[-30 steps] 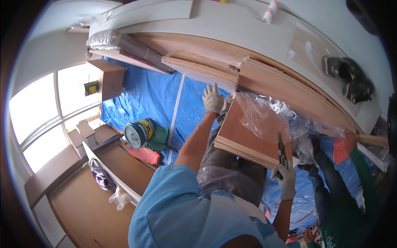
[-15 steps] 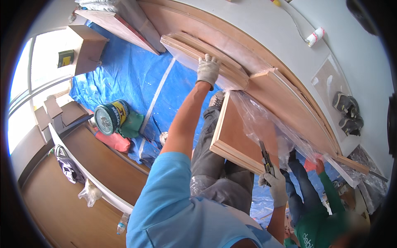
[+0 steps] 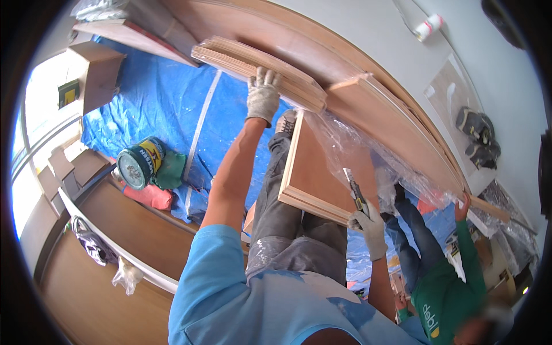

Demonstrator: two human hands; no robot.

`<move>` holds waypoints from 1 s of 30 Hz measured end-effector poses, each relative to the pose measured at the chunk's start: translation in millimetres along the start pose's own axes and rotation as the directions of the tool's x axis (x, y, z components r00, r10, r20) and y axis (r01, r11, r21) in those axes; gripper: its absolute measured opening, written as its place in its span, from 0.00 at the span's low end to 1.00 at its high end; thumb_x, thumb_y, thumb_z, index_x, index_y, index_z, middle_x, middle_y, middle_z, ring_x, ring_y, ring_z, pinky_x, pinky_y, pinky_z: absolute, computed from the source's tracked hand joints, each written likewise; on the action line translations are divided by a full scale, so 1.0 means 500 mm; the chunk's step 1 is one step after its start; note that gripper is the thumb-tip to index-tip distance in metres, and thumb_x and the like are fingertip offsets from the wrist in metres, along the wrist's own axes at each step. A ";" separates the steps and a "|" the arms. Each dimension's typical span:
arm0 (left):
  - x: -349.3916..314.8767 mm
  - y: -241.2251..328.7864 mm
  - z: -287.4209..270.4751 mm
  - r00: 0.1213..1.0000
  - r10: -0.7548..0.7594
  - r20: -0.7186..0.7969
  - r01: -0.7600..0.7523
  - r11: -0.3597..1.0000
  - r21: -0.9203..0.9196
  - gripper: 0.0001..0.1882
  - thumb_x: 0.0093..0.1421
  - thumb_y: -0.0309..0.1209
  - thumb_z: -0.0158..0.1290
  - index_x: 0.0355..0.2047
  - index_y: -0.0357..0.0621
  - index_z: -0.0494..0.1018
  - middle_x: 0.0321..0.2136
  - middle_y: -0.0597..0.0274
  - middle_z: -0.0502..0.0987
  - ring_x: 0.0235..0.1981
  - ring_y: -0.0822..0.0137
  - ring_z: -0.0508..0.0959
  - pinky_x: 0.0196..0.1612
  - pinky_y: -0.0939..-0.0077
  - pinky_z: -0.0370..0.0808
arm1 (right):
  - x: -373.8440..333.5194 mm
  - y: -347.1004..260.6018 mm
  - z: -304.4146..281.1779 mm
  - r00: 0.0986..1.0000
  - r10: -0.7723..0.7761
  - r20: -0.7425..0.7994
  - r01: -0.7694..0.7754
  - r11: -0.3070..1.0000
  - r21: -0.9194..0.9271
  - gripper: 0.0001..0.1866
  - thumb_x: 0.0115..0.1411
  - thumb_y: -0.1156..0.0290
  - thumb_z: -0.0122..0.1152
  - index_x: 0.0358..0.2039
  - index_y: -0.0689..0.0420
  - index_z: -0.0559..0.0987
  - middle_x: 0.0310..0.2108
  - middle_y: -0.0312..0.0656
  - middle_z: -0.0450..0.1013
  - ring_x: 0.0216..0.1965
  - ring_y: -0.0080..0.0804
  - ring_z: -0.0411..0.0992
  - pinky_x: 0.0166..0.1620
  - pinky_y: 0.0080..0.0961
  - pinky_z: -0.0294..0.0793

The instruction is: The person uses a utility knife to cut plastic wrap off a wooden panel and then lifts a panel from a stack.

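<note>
My left hand [image 3: 263,98], in a pale work glove, lies on a stack of thin wooden panels [image 3: 290,86] partly covered in clear plastic. Its fingers stretch over the panel edges. In my gloved right hand [image 3: 371,233], a utility knife [image 3: 356,192] points up with its blade out. Behind the blade stands a second group of wooden panels [image 3: 322,167], partly draped with clear plastic film [image 3: 356,138]. This group is beside my legs, and the blade appears in front of its broad face. I cannot tell whether the blade touches it.
A co-worker in a green shirt [image 3: 448,287] bends at the lower right, a hand near the plastic. Large curved-looking boards [image 3: 397,126] lean on the wall. A paint bucket [image 3: 138,164] stands on blue tarp [image 3: 172,103]. A paint roller [image 3: 428,27] is at upper right.
The view has shifted, so most things sit further left. The panel stack under my left hand shows less of its plastic-covered side. The utility knife stays in my right hand.
</note>
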State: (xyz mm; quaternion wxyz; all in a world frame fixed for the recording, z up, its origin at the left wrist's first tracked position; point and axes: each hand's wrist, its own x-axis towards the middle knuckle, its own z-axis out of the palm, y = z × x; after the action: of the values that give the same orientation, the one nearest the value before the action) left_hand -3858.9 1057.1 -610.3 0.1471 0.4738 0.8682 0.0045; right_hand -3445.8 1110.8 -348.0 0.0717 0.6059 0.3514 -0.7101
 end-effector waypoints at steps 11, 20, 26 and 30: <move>-0.070 0.092 0.004 0.972 -0.021 0.234 0.032 0.998 -0.045 0.41 0.61 0.49 0.60 0.70 0.44 0.62 0.68 0.41 0.64 0.67 0.41 0.66 0.62 0.44 0.70 | -0.058 0.100 -0.099 0.967 -0.112 -0.229 0.083 0.988 -0.134 0.22 0.63 0.72 0.65 0.57 0.65 0.77 0.34 0.33 0.76 0.33 0.19 0.72 0.39 0.21 0.73; -0.418 0.259 0.025 0.590 -0.123 0.798 0.558 0.776 -0.293 0.56 0.56 0.56 0.65 0.72 0.31 0.53 0.59 0.32 0.75 0.62 0.40 0.75 0.62 0.55 0.73 | -0.065 0.225 -0.205 0.935 0.030 -0.354 -0.019 0.999 0.035 0.20 0.61 0.67 0.71 0.51 0.62 0.81 0.39 0.33 0.78 0.42 0.20 0.74 0.47 0.24 0.74; -0.411 0.216 0.044 0.474 -0.140 0.869 0.761 0.561 -0.325 0.54 0.59 0.55 0.63 0.71 0.25 0.55 0.59 0.36 0.75 0.60 0.50 0.77 0.62 0.61 0.73 | -0.077 0.299 -0.198 0.987 0.047 -0.153 -0.021 0.986 0.166 0.21 0.60 0.70 0.72 0.52 0.61 0.81 0.43 0.36 0.79 0.45 0.22 0.75 0.51 0.22 0.75; -0.421 0.199 0.036 0.533 -0.147 0.834 0.653 0.698 -0.294 0.51 0.62 0.55 0.61 0.71 0.28 0.56 0.62 0.32 0.72 0.62 0.44 0.75 0.63 0.60 0.72 | -0.112 0.286 -0.164 0.996 -0.002 0.089 -0.026 0.948 0.318 0.23 0.59 0.73 0.73 0.55 0.61 0.79 0.49 0.40 0.80 0.51 0.26 0.77 0.55 0.23 0.75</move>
State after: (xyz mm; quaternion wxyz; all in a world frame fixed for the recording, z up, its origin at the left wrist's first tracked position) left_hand -3665.5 936.1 -560.1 0.6281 0.1353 0.7656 0.0327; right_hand -3289.7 1034.4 -357.3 -0.0076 0.5798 0.2249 -0.7831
